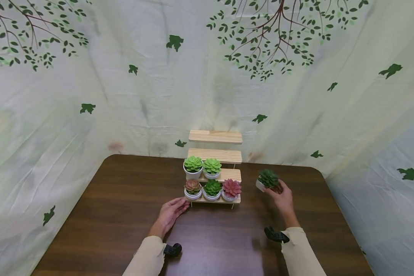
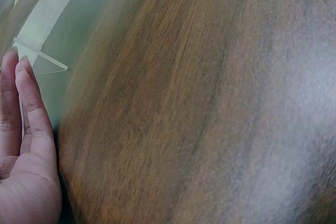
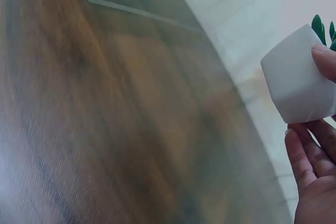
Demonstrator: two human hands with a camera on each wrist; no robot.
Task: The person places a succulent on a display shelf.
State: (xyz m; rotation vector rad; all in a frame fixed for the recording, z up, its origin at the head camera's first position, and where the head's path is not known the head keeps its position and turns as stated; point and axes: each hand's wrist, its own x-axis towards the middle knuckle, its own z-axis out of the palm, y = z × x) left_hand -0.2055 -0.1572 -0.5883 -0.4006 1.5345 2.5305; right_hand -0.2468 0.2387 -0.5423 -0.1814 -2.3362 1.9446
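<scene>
My right hand (image 1: pixel 283 196) holds a dark green potted succulent (image 1: pixel 268 178) to the right of a tiered stand (image 1: pixel 230 174) with pale wooden steps. In the right wrist view its angular white pot (image 3: pixel 295 80) is tilted, with the thumb on its side and fingers beneath. Fingers nearly straight, my left hand (image 1: pixel 170 215) has its fingertips right at the stand's lower left corner. On the bottom step sit a brownish succulent (image 1: pixel 193 187), a green one (image 1: pixel 212 188) and a pink one (image 1: pixel 231 188). Two light green succulents (image 1: pixel 193 164) stand one step higher, at the left.
The stand's upper two steps (image 1: pixel 215 136) rise toward the leaf-printed curtain (image 1: pixel 207 88) behind the table. Dark brown wood covers the tabletop (image 1: pixel 131 191). A black wrist device (image 1: pixel 173 250) sits by each cream sleeve (image 1: pixel 146 257).
</scene>
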